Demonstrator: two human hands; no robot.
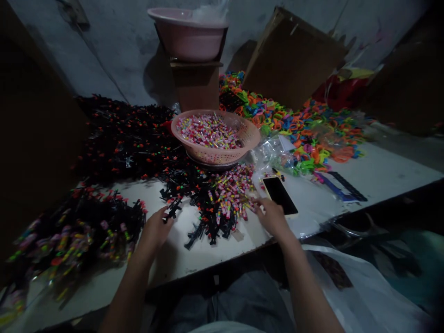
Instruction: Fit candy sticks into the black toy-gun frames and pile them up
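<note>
"What room is there around the fingers?"

"A bare white strip of tabletop (185, 256) runs from the left hand (157, 229) across to the loose heap of black toy guns (187, 182). The table's front edge passes nearer the person than both sets of fingertips, slanting away toward the right. Just right of the right hand (272, 216) lies a phone (280, 195), so that side is tight."

"And how are the fingers set?"

"The left thumb and fingers pinch one black toy gun (173, 209), with little gap between them. The right fingers are loosely curled, tips at the near right fringe of the pink-and-yellow tubes (236, 187); I can't tell whether they grip one."

"What are those made of?"

"The guns look like dark plastic, thin and angular, some with orange bits. The tubes are short, rounded and patterned, heaped between the two hands and a little beyond. Farther beyond, a round pink basket (217, 156) with a pierced wall holds more."

"Left of the left fingers?"

"A tangled pile of guns and tubes (74, 236). Beyond the right fingers, past crinkled clear plastic (272, 152), spreads a mound of bright, looped pieces (305, 129)."
</note>
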